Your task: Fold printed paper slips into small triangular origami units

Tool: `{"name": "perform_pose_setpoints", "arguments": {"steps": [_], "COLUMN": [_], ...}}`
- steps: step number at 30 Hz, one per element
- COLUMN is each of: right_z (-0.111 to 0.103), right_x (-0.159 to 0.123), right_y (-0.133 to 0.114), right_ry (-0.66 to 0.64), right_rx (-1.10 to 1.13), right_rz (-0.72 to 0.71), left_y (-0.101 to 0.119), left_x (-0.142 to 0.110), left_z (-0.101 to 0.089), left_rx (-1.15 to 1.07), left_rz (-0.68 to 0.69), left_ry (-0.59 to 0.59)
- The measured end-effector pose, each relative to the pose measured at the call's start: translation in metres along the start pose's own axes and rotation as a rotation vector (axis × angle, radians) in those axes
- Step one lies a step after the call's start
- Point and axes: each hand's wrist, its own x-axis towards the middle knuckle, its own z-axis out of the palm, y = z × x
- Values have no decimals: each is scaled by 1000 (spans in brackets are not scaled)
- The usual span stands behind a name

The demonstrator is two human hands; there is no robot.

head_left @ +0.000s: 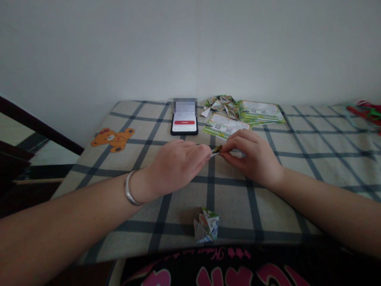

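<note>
Over the middle of the checked cloth, my left hand point(178, 165) and my right hand point(253, 157) meet fingertip to fingertip. Both pinch one small folded piece of printed paper point(217, 149), held just above the cloth. A silver bangle point(130, 189) circles my left wrist. Near the front edge of the table sits a folded paper shape point(206, 225), white with green and blue print, untouched.
A phone point(184, 121) with a lit screen lies at the back centre. Beside it are green printed leaflets point(226, 126), a stack of more leaflets point(259, 111) and a folded paper star point(219, 104). A bear print point(112, 139) marks the cloth at left. Red and green items point(367, 111) lie far right.
</note>
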Motion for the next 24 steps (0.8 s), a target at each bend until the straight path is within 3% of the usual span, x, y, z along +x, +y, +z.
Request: {"name": "perform_pose_setpoints", "arguments": {"steps": [7,12,17,24], "right_z": [5,3,1,2], "right_x": [0,3,3,2], "right_y": [3,-2,-5,-6], "right_ry": [7,-79,-38,-31], "right_rx": [198,234,220,204], "right_rz": [223,165,126,94], "left_y": [-1,-1,-1,0], "left_x": [-1,-1,-2,2], "left_z": [1,2,3,1], "left_rx": [16,55,5,-291], "left_rz": [-53,-24,-87,-214], "left_ry": [-8,-23,-27,-106]}}
